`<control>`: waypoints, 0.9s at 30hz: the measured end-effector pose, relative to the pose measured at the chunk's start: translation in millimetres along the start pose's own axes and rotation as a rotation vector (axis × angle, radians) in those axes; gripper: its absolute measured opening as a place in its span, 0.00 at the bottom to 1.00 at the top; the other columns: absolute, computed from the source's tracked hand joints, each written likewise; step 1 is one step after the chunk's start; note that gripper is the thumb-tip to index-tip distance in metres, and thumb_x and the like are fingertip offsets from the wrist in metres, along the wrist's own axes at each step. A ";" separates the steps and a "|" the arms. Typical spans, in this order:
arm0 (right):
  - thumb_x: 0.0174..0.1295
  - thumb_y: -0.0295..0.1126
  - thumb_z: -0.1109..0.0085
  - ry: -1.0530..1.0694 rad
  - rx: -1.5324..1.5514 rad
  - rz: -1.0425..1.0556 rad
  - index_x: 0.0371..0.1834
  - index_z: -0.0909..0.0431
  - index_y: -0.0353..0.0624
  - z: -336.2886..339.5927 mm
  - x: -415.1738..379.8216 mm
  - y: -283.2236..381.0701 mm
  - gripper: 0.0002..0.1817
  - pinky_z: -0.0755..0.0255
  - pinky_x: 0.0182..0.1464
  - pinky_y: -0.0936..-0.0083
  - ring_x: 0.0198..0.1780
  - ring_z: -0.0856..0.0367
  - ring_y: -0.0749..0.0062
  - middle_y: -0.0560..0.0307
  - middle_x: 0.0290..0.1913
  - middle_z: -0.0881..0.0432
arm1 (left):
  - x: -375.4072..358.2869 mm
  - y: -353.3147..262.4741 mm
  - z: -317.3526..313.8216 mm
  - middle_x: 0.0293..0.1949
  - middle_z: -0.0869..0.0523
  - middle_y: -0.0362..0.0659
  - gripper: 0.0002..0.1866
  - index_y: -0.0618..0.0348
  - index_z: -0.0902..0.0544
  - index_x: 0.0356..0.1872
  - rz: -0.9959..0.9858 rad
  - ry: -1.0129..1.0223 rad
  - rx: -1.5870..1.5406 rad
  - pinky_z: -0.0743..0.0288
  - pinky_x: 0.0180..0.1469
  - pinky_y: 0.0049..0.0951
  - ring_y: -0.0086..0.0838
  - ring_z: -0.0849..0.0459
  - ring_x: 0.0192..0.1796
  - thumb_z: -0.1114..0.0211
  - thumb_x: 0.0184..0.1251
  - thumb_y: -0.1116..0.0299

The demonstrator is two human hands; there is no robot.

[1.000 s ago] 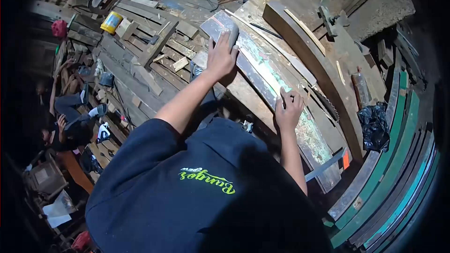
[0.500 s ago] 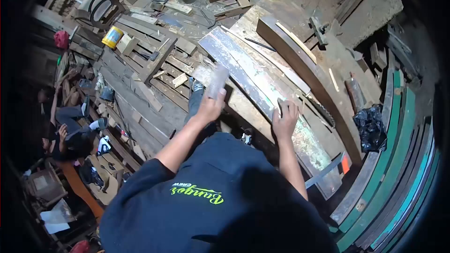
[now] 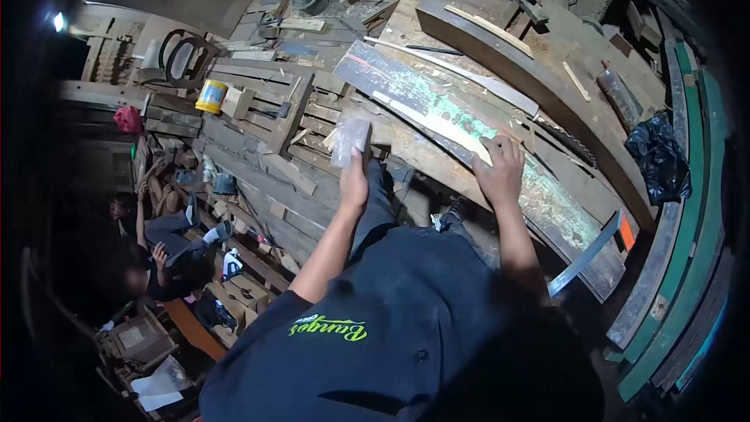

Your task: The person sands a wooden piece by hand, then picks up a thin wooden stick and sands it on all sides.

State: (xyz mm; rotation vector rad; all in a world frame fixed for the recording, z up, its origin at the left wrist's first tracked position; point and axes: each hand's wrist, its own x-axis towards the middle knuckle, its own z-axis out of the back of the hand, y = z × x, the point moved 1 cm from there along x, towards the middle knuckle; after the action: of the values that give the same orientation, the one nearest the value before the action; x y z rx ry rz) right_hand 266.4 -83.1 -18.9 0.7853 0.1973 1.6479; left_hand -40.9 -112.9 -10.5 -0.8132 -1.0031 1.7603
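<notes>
My left hand (image 3: 354, 180) is closed round a pale, translucent block (image 3: 351, 142), held upright left of the bench. The fingers of my right hand (image 3: 500, 170) are pressed on the lower end of a narrow pale strip of wood (image 3: 430, 123). That strip lies along a worn board (image 3: 461, 113) with flaking green paint. Beyond the board, a thick brown beam (image 3: 539, 90) rests on the bench, with a thin light stick on it. A handsaw with an orange handle (image 3: 626, 233) sits at the board's lower right end.
Green planks (image 3: 687, 211) and a black plastic bag (image 3: 660, 158) are at the right. Wood offcuts and a yellow tin (image 3: 211, 97) are at the upper left. Another person (image 3: 176, 246) sits at the left, well apart from my hands.
The view has shifted. The block in my left hand is now more upright and less blurred. My right hand is now on the pale strip, which shows clearly on the board.
</notes>
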 end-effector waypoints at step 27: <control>0.54 0.34 0.34 0.040 -0.030 0.026 0.45 0.21 0.41 -4.5 -1.5 -3.4 0.16 0.37 0.60 0.57 0.56 0.28 0.51 0.48 0.48 0.23 | -7.3 -57.9 -28.2 0.60 0.19 0.48 0.22 0.67 0.27 0.63 0.451 0.264 -1.101 0.27 0.64 0.35 0.35 0.20 0.60 0.48 0.78 0.62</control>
State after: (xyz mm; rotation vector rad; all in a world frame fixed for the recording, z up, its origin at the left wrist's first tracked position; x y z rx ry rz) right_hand 266.6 -82.3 -24.7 0.7360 0.1907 1.6884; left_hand 8.3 -97.8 29.0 -2.0162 -1.7005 1.2739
